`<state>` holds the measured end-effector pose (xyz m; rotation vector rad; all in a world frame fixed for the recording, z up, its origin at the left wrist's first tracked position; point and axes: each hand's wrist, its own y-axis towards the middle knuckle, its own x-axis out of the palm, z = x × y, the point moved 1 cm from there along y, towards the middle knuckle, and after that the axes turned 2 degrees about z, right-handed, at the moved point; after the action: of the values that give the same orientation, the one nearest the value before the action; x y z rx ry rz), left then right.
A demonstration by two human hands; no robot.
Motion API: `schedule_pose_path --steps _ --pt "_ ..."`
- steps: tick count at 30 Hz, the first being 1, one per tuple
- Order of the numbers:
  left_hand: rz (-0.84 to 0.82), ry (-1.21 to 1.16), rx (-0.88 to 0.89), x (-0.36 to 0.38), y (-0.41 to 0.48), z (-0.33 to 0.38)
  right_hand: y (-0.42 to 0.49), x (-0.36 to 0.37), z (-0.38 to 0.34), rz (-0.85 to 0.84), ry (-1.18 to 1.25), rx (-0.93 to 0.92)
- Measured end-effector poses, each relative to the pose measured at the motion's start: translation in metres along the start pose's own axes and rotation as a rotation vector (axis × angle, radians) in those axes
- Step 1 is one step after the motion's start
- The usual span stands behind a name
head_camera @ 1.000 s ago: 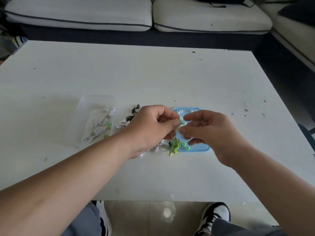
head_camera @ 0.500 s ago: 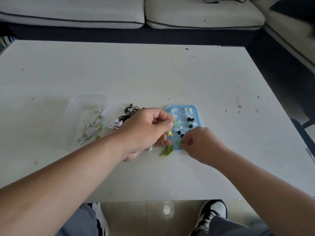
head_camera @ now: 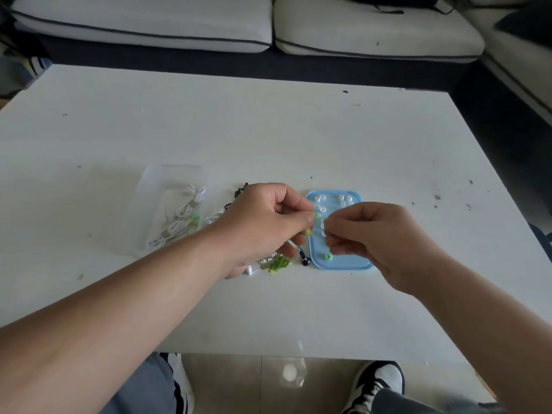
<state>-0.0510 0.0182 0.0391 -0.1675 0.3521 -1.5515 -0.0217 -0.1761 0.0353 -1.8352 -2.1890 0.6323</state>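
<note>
White bench (head_camera: 268, 130) fills most of the view, with a pale sofa (head_camera: 143, 22) behind it. Both arms reach in over the bench.

The left hand (head_camera: 263, 225) is up off the bench. Its thumb and finger pinch a green earbud (head_camera: 317, 216). The green cord (head_camera: 279, 262) from it lies in a little heap on the bench below. The right hand (head_camera: 376, 234) is up too, and its fingertips nearly touch the left ones. They are pinched on something tiny. It is too small to see well, but I think it is an ear tip.

Half a second ago the right hand was down at the near edge of the blue tray (head_camera: 343, 264), picking. Now it has lifted and come over to the earbud. So I think a tip is picked and the next job is to push it on.

A clear box (head_camera: 167, 186) sits to the left with white earphones (head_camera: 182, 216) in it. The blue tray lies under the right hand. It holds clear ear tips (head_camera: 343, 200) and one green tip (head_camera: 328, 256). A black earbud (head_camera: 305, 261) lies just beside the tray.
</note>
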Motion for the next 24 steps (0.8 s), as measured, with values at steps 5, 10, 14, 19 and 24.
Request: schedule_pose_path --steps 5,10,14,19,24 --pt "0.035 -0.048 0.055 -0.008 0.001 0.002 0.000 0.015 -0.009 -0.158 0.353 0.088" --pt "0.041 -0.065 0.086 -0.014 0.001 0.002 0.003 0.022 -0.011 -0.219 0.413 0.072" --pt "0.054 -0.064 0.103 -0.015 0.001 0.002 0.004 0.023 -0.011 -0.239 0.421 0.056" --pt "0.066 -0.070 0.118 -0.013 0.000 0.003 0.003 0.024 -0.010 -0.246 0.425 0.031" --pt "0.098 -0.061 0.140 -0.011 -0.001 0.003 0.001 0.027 -0.010 -0.216 0.423 -0.027"
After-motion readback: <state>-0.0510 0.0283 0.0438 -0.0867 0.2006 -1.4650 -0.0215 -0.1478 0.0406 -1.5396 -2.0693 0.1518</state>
